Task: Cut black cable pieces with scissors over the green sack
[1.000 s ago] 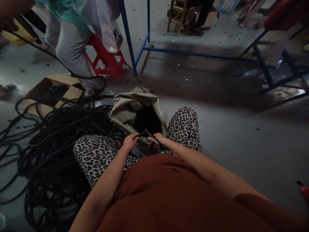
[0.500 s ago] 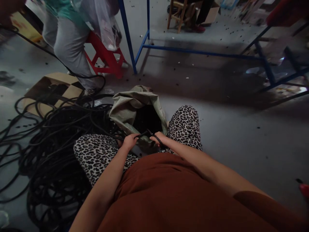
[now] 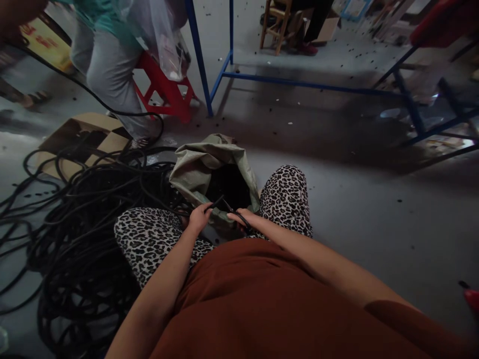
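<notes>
My left hand (image 3: 200, 217) is closed around a length of black cord (image 3: 216, 202), whose short free end points up over the near rim of an open sack (image 3: 190, 167). In my right hand (image 3: 245, 218) is a pair of scissors (image 3: 227, 205) with dark handles. The blade tips are close to the cord's end; whether they touch it I cannot tell. The sack stands between my knees, its inside dark, so what it holds is hard to make out. A big tangled heap of black cord (image 3: 86, 224) lies on the floor by my left leg.
An open cardboard box (image 3: 56, 167) sits behind the heap. A person in grey trousers (image 3: 110, 75) is beside a red stool (image 3: 160, 94), with cord running past them. A blue metal frame (image 3: 299, 82) stands ahead. Small dark bits dot the floor.
My right hand and the scissors have moved slightly left. The cord's end in my left hand now tilts higher. Another person's foot has come into view at far left.
</notes>
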`<state>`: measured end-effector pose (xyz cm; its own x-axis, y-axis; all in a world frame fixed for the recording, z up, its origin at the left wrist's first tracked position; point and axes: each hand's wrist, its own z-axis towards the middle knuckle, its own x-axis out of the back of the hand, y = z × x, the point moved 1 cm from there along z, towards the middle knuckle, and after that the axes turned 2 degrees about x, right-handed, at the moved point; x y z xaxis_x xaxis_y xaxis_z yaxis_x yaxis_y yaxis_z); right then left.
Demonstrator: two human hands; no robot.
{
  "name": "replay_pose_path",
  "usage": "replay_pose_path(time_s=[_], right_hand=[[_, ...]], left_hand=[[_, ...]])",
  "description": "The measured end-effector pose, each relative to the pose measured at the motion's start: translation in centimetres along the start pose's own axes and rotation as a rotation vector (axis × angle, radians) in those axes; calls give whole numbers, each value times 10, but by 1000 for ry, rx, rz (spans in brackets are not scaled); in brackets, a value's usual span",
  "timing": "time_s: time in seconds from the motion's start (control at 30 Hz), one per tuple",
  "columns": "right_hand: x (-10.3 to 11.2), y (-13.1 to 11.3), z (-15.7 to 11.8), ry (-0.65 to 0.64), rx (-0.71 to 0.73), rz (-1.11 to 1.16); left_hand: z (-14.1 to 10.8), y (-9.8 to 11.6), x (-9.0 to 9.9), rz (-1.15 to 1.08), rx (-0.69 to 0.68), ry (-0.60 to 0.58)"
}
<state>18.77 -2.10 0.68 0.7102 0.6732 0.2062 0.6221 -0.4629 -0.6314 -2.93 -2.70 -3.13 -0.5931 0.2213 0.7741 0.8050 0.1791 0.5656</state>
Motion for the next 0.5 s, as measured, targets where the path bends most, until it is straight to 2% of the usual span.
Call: replay_pose_path(time_s=[0.5], right_hand=[[1, 0, 4, 26, 13, -12]], left_hand=[[-4, 10, -3, 53, -63, -84]])
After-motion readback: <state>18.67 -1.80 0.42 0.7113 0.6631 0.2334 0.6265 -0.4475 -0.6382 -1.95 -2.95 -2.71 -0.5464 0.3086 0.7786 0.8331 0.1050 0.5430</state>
